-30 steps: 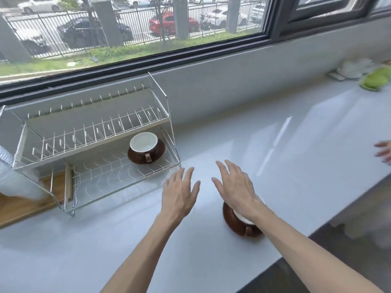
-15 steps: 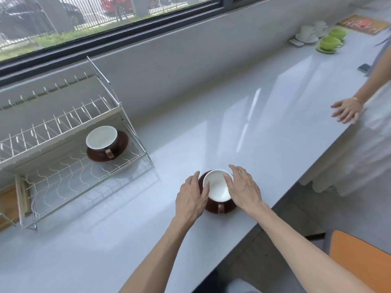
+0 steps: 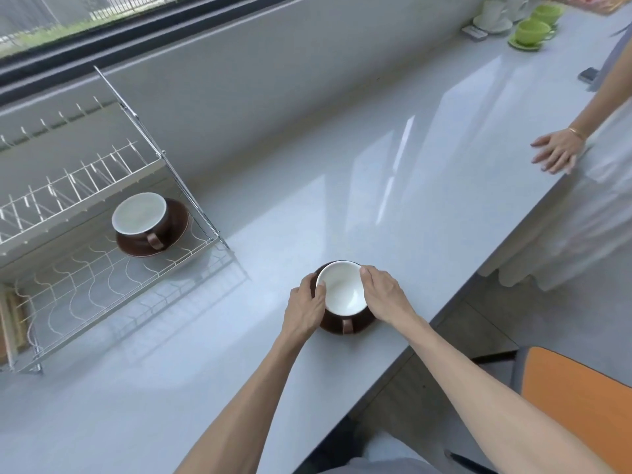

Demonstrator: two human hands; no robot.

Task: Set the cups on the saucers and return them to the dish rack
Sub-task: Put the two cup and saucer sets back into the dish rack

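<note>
A brown cup with a white inside (image 3: 343, 291) stands on a brown saucer (image 3: 355, 328) near the counter's front edge, its handle towards me. My left hand (image 3: 306, 307) grips the left side of this cup and saucer, and my right hand (image 3: 384, 299) grips the right side. A second brown cup (image 3: 140, 218) sits on its saucer (image 3: 178, 222) on the lower shelf of the wire dish rack (image 3: 102, 292) at the left.
Another person's hand (image 3: 555, 153) rests on the counter edge at the right. Green cups on saucers (image 3: 531, 30) and white crockery (image 3: 492, 15) stand at the far right end. An orange chair (image 3: 578, 405) is below the counter. A wall runs behind the rack.
My view swung down and right. My hands, which hovered open above the counter a second ago, have closed on both sides of the near cup and saucer.
</note>
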